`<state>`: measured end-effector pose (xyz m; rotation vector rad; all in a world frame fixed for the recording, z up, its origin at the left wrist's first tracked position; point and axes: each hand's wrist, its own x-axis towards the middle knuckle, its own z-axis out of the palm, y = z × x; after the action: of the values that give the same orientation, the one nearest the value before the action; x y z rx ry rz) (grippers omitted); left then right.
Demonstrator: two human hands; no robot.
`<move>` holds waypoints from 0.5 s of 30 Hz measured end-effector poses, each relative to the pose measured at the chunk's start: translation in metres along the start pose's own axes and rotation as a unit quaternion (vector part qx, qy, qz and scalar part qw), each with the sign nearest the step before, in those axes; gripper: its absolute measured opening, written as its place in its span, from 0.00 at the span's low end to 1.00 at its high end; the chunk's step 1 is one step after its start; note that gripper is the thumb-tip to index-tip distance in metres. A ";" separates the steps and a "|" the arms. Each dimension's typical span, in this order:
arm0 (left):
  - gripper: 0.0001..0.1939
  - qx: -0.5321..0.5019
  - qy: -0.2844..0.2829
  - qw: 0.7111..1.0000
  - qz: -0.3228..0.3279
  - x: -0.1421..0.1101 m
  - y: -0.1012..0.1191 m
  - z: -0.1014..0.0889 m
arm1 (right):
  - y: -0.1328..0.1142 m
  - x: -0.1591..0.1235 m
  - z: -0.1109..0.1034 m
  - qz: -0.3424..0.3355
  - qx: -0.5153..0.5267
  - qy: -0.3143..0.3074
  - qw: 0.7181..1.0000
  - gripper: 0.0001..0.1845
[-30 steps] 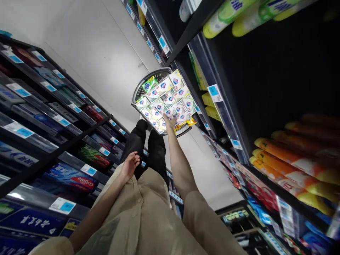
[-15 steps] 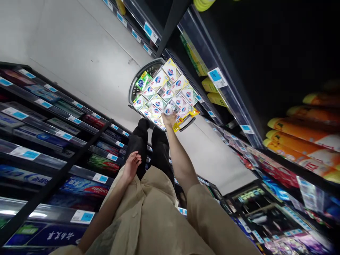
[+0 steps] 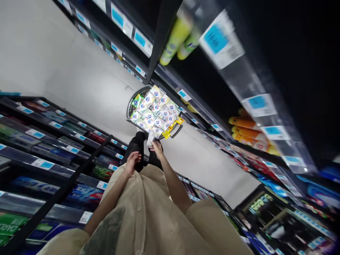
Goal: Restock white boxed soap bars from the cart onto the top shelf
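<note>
My right hand grips a small white soap box by its end, in front of my knees and just off the near edge of the basket. The dark shopping basket stands on the floor, filled with several white soap boxes bearing blue and red logos. A green packet lies at its left end, and yellow packets line its right end by the handle. My left hand rests before my thigh, empty, its fingers loosely bent and slightly apart.
A shelf with boxed toothpaste runs along my left. On the right, a tall dark shelf holds yellow bottles and orange packages, its price-tagged edge jutting close. The grey floor runs between them.
My right hand has left the boxes in the basket and drawn back toward my knees with a soap box. The view has shifted, and the left hand stays near my thigh.
</note>
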<state>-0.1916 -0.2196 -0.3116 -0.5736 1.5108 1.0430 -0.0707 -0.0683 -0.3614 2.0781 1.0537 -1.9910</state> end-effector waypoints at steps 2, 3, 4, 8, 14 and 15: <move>0.29 0.035 -0.044 0.997 0.045 -0.005 0.019 0.014 | -0.009 -0.035 -0.002 0.003 0.034 -0.037 0.999 0.17; 0.32 0.051 -0.074 0.994 0.068 -0.010 0.030 0.021 | -0.015 -0.051 -0.003 -0.002 0.048 -0.050 0.998 0.17; 0.35 0.068 -0.106 0.988 0.092 -0.016 0.042 0.027 | -0.021 -0.065 -0.003 -0.010 0.062 -0.059 0.996 0.18; 0.40 0.132 -0.191 0.957 0.175 -0.043 0.086 0.047 | -0.053 -0.108 -0.006 -0.064 0.111 -0.076 0.989 0.20; 0.31 0.174 -0.229 0.923 0.257 -0.072 0.131 0.064 | -0.095 -0.142 -0.017 -0.165 0.147 -0.060 0.973 0.29; 0.29 0.176 -0.233 0.919 0.265 -0.076 0.137 0.067 | -0.100 -0.146 -0.018 -0.182 0.154 -0.049 0.970 0.30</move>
<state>-0.2523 -0.1114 -0.1956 0.3476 1.3948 1.1688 -0.0955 -0.0437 -0.1865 2.0071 1.2524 -2.5507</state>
